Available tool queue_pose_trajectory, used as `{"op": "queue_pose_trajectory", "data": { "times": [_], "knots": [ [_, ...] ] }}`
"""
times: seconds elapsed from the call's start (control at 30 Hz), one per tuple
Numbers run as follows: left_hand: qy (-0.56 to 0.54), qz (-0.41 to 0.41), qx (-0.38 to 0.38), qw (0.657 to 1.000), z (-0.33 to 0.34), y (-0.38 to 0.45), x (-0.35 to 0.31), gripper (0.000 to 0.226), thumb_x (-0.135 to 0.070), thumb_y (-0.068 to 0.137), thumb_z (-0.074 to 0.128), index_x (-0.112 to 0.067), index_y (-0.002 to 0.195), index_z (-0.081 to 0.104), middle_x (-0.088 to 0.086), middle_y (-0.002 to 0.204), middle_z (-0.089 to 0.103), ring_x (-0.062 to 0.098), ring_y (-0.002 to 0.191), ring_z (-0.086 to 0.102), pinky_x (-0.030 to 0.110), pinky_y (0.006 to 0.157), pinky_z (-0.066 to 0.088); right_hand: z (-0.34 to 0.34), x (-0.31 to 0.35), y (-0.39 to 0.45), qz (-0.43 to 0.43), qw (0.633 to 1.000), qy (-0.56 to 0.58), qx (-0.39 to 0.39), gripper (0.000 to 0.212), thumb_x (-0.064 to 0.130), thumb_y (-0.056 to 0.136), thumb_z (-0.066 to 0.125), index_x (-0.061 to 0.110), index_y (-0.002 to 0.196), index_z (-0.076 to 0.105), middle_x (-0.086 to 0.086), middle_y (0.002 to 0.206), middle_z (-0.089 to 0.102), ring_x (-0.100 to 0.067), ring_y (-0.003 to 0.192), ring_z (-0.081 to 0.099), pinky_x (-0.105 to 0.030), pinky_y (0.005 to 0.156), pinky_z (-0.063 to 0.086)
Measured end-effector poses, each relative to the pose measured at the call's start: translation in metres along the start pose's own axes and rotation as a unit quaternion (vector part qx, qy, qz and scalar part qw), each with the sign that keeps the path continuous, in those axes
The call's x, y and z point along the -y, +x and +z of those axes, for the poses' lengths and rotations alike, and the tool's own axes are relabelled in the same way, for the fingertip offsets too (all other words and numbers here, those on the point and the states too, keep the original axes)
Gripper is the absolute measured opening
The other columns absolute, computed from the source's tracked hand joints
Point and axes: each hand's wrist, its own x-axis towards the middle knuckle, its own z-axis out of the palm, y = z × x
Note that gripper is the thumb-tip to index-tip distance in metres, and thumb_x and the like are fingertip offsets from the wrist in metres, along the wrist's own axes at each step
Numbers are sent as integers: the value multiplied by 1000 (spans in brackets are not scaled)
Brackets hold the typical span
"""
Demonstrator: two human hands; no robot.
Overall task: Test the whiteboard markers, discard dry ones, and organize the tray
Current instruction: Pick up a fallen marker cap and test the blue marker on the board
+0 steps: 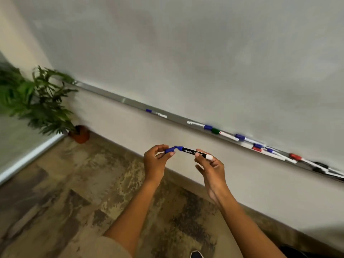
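Centre of frame: left hand point(155, 161) pinches a blue plastic cap point(169, 150) in a closed grip, tilted, just off the marker's blue tip. Right hand point(211, 165) pinches the marker point(193, 152), a slim black cylinder with white end, label reading "camlin". Smooth matte whiteboard point(204, 53) fills the upper frame. Metal tray point(130, 103) runs diagonally to lower right, holding blue, green, red and black-capped markers point(240, 137). Mottled stone-pattern floor point(65, 202); leafy potted plant point(37, 101) at left.

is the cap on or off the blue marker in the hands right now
Off, or just coming off: the blue cap in the left hand sits angled away from the marker, held by the right hand. Blur hides the tip.
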Motion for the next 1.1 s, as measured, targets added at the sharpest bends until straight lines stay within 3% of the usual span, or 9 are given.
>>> {"op": "queue_pose_trajectory", "data": {
  "times": [0.2, 0.3, 0.43, 0.57, 0.67, 0.87, 0.97, 1.03, 1.1],
  "knots": [
    [-29, 70, 72, 995, 40, 11, -85, 16, -2, 83, 73, -1, 98, 69, 13, 86, 75, 29, 82, 74, 39, 82, 59, 2, 70, 0, -36, 992, 119, -24, 10, 25, 87, 72, 17, 93, 74, -2, 84, 70, -17, 89, 66, -42, 96, 50],
    [-49, 98, 88, 990, 66, 25, -115, 11, 1, 86, 68, -5, 96, 66, 12, 85, 74, 29, 79, 72, 37, 78, 59, -3, 107, 15, -66, 981, 180, -24, 13, 25, 89, 69, 17, 99, 70, 1, 78, 69, -16, 84, 65, -34, 84, 51],
    [-35, 143, 118, 982, 110, 47, -146, 13, -5, 88, 68, -9, 98, 62, 16, 91, 72, 29, 85, 72, 34, 80, 59, -19, 157, 39, -111, 967, 224, -41, 8, 23, 97, 61, 21, 92, 66, 2, 74, 67, -19, 84, 66, -39, 88, 52],
    [-34, 171, 141, 974, 158, 76, -182, 22, -9, 88, 69, -11, 108, 61, 14, 104, 71, 26, 94, 71, 36, 88, 58, -36, 212, 64, -150, 948, 279, -40, 14, 19, 99, 56, 21, 85, 59, 1, 64, 59, -18, 73, 65, -37, 82, 52],
    [-30, 208, 148, 966, 195, 92, -212, 29, -8, 90, 67, -9, 118, 62, 9, 110, 70, 19, 100, 70, 28, 89, 56, -46, 252, 78, -184, 937, 295, -26, 12, 20, 98, 56, 20, 86, 60, 2, 60, 58, -16, 67, 64, -37, 82, 51],
    [14, 366, 118, 923, 263, 119, -277, 13, -10, 92, 64, -11, 105, 65, -3, 95, 69, 4, 90, 67, 18, 82, 52, -62, 325, 95, -299, 931, 211, -6, 32, 27, 100, 46, 13, 113, 72, -6, 83, 68, -19, 87, 65, -38, 89, 50],
    [34, 462, 87, 882, 290, 139, -309, 12, -20, 98, 57, -12, 107, 60, -3, 96, 67, 9, 87, 62, 25, 78, 52, -65, 356, 102, -370, 918, 136, -46, 33, 26, 102, 45, 14, 119, 70, -10, 103, 74, -22, 103, 69, -41, 98, 50],
    [47, 517, 80, 851, 308, 153, -330, 18, -23, 100, 52, -12, 113, 58, 2, 106, 66, 16, 96, 61, 30, 83, 52, -66, 377, 107, -425, 899, 79, -73, 33, 28, 99, 51, 14, 123, 68, -12, 114, 73, -22, 110, 69, -41, 101, 50],
    [63, 569, 74, 817, 323, 169, -350, 25, -22, 101, 50, -8, 120, 57, 8, 119, 62, 20, 112, 56, 23, 97, 46, -65, 395, 111, -479, 872, 11, -95, 33, 29, 97, 56, 14, 125, 67, -9, 119, 72, -20, 112, 69, -44, 105, 48]
  ]
}}
